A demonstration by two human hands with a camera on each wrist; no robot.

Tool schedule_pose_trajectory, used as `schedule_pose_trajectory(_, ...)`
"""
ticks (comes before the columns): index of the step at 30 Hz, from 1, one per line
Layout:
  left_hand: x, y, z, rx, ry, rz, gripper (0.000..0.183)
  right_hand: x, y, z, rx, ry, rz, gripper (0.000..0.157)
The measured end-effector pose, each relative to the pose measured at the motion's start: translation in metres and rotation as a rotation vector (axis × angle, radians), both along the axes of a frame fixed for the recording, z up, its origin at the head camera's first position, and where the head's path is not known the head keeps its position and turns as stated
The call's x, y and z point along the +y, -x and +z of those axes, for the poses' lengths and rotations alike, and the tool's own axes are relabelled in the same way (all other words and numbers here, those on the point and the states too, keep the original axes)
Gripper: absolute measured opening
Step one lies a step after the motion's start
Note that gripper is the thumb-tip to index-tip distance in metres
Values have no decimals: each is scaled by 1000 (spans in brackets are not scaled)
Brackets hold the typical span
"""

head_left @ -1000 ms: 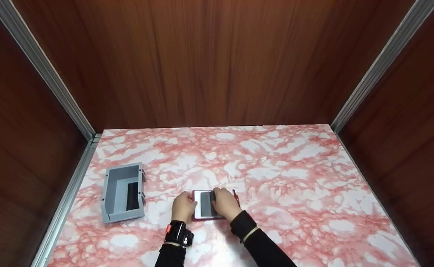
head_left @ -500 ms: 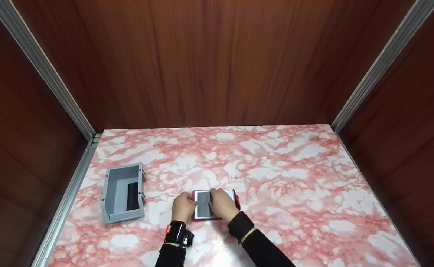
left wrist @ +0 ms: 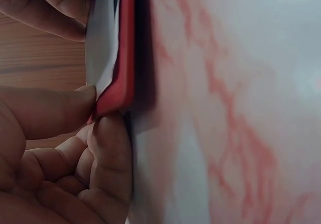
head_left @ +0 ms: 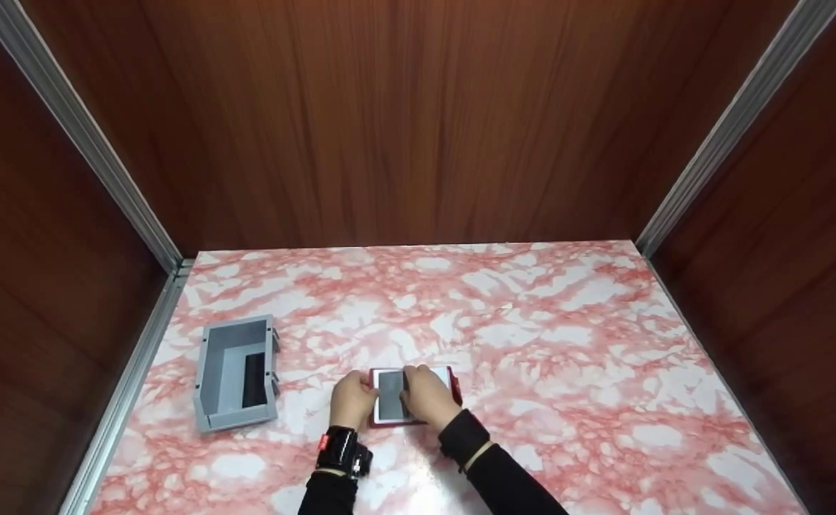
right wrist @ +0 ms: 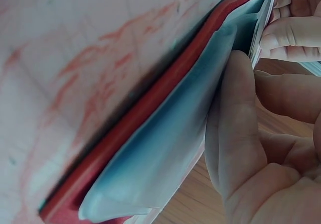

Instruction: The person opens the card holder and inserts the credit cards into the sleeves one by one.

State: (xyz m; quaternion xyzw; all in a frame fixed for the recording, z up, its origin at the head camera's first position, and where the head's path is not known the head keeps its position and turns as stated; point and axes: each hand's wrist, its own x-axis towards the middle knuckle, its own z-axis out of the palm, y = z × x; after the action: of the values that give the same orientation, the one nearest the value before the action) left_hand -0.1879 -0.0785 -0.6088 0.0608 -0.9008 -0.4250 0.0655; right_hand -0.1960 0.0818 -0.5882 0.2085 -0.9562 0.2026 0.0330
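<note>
A red-covered card holder (head_left: 380, 425) with whitish, partly see-through sleeves (right wrist: 165, 133) lies opened out near the table's front middle. On its left page shows a dark grey card (head_left: 391, 395), framed by a white border. My left hand (head_left: 352, 398) pinches the holder's left edge; in the left wrist view, its thumb is on the white page and a finger is under the red cover (left wrist: 123, 78). My right hand (head_left: 428, 395) pinches the grey card's right side, covering the middle of the holder. In the right wrist view, its fingers (right wrist: 238, 128) reach in between the sleeves.
To the left stands a grey plastic bin (head_left: 235, 415) with a flat black item (head_left: 254, 379) inside. Brown wood-grain walls (head_left: 418, 129) with metal corner rails enclose the red-and-white marbled table (head_left: 532, 329) at the back and sides.
The grey card has slid slightly left on the holder's left page, with my right hand moving left along with it, mostly in the first half second. My left hand has kept its pinch in place.
</note>
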Motion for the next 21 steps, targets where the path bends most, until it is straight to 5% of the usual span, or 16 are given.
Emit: schedule_pose_trajectory(21,0,0,2,-15,4,9,9,8,0,-2,40,36,10,19)
